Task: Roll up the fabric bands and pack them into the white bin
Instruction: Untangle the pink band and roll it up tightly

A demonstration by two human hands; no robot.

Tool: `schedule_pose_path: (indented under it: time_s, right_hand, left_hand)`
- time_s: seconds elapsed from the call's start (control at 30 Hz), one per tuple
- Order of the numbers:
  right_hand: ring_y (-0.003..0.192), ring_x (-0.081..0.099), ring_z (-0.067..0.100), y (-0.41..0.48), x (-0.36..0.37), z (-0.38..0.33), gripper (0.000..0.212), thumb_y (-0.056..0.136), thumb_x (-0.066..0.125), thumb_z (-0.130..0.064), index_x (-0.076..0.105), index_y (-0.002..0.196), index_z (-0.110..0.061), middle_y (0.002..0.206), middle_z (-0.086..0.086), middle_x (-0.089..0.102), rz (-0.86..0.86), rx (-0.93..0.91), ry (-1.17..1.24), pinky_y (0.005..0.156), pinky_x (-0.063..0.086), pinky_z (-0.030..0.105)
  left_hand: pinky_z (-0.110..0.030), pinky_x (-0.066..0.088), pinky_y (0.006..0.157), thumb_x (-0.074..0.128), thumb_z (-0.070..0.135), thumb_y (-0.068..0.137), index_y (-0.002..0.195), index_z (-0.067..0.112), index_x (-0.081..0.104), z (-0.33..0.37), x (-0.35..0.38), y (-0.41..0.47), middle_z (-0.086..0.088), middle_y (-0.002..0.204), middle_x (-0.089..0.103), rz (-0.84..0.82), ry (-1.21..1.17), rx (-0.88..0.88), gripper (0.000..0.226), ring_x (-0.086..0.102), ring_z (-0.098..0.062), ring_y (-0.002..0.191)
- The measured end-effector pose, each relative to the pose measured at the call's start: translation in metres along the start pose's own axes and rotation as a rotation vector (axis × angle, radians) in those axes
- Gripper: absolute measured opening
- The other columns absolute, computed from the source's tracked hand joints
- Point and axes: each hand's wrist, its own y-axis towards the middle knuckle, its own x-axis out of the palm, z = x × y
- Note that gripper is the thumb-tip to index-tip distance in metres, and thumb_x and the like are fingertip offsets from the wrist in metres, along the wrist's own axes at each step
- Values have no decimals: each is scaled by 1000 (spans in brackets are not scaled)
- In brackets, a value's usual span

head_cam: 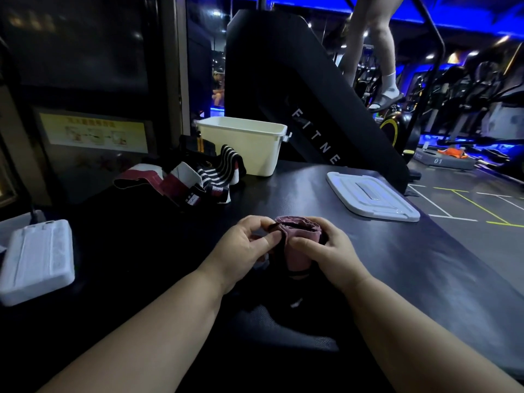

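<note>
- Closely together, your left hand (247,246) and right hand (329,252) both pinched the rolled pink band (299,241) over the near middle of the dark table (411,268).
- Loose bands (198,177) lay heaped at far left, just beside the white bin (246,148).
- Its lid (371,195) lay flat at right, well apart.

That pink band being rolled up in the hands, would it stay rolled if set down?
Probably soft and floppy: the pink band shows wavy layers at its top. It may loosen if released, since the left hand and right hand both pinch it. The loose bands beside the white bin lie slumped, suggesting light, limp cloth.
</note>
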Motion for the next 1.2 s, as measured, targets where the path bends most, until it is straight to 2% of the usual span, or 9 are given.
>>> schedule_pose_path:
  time_s: [0.13,0.23,0.37,0.47,0.63,0.87,1.0,1.1,1.2]
  right_hand:
    - [78,66,3,-1,2,2,32,61,76,-24,68,93,-24,83,-8,73,18,-22,-13,72,52,22]
    - [76,65,-2,0,2,1,30,61,77,-26,66,89,-28,79,-13,72,44,-33,-51,71,52,17]
    - [73,63,-5,1,2,0,30,73,82,-10,65,88,-29,79,-11,70,49,-50,-76,67,49,13]
    - [75,63,-3,1,4,0,28,65,78,-24,65,89,-30,82,-12,70,61,-51,-98,69,50,13]
    - [82,63,-3,2,-5,0,32,79,77,-7,65,103,-24,92,-8,70,-41,8,-40,74,49,15]
    - [94,68,5,0,-3,-1,60,62,88,-39,65,114,-22,102,-5,74,-35,49,-45,77,51,20]
    - [84,67,1,-1,1,-4,51,59,82,-38,67,105,-22,92,-7,75,31,49,-28,71,50,16]
    - [81,68,0,-1,4,-3,33,72,83,-25,68,101,-24,89,-7,75,74,49,-33,69,51,15]
    - [81,68,0,0,5,-3,27,77,80,-20,69,102,-20,90,-6,75,106,52,-16,69,51,16]
  left_hand:
    - [-13,44,78,75,5,80,81,20,67,2,3,1,6,97,56,113,198,182,17,53,5,74]
    - [-7,42,76,78,1,76,77,20,64,1,5,3,7,94,55,173,281,299,24,54,9,77]
    - [-7,42,75,79,3,75,75,21,62,-3,7,6,7,89,55,234,370,420,24,54,6,81]
    - [-6,41,75,75,15,71,73,23,61,-3,9,5,9,87,55,256,390,474,16,55,6,82]
    - [-7,41,72,79,8,77,73,30,60,-3,7,3,10,89,56,209,385,371,29,54,5,74]
    - [-7,41,69,78,10,79,75,29,64,0,7,2,6,91,60,258,340,267,24,52,2,72]
    - [-8,42,73,78,12,80,80,22,68,-3,8,5,1,94,63,266,343,271,14,55,2,77]
    - [-8,42,76,77,11,80,84,17,70,-5,8,7,1,96,63,264,323,276,10,58,-5,84]
    - [-8,41,75,76,7,80,84,22,69,-7,6,8,7,94,61,233,307,288,17,55,0,77]
